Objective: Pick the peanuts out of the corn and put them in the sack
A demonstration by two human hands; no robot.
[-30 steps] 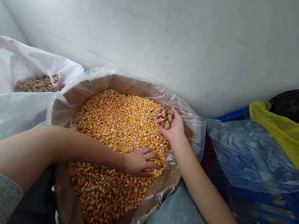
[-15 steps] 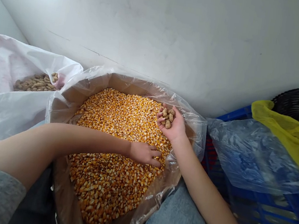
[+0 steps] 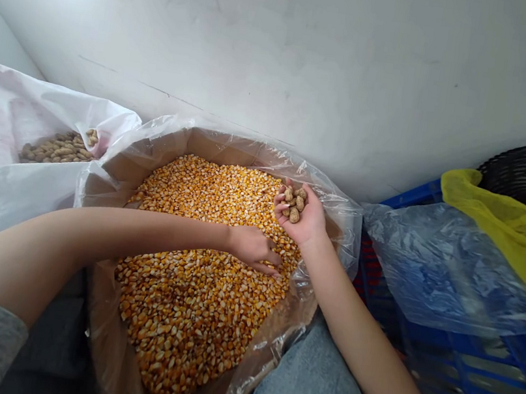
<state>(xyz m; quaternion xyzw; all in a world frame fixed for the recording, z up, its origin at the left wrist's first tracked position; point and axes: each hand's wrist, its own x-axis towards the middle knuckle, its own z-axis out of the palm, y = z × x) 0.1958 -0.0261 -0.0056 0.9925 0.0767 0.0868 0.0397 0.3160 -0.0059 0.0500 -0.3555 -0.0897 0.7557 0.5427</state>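
Observation:
Loose yellow corn kernels (image 3: 192, 305) fill a cardboard box (image 3: 234, 153) lined with clear plastic. My left hand (image 3: 252, 248) reaches across from the left, palm down, with its fingertips at the surface of the kernels. Its thumb and fingers are apart, and the tips are partly hidden. Over the right side of the box, my right hand (image 3: 311, 224) is turned palm up and cupped around several unshelled peanuts (image 3: 294, 203).
To the left, a white sack (image 3: 54, 103) holds more peanuts (image 3: 63, 147). At right are a blue plastic crate (image 3: 467, 385), a clear plastic bag (image 3: 454, 272), a yellow mesh bag (image 3: 524, 236) and a black round grille (image 3: 519, 166). A white wall (image 3: 285, 49) rises behind the box.
My left hand has moved slightly up and left, and its fingers now bend down more toward the kernels. My right hand keeps the peanuts in nearly the same place.

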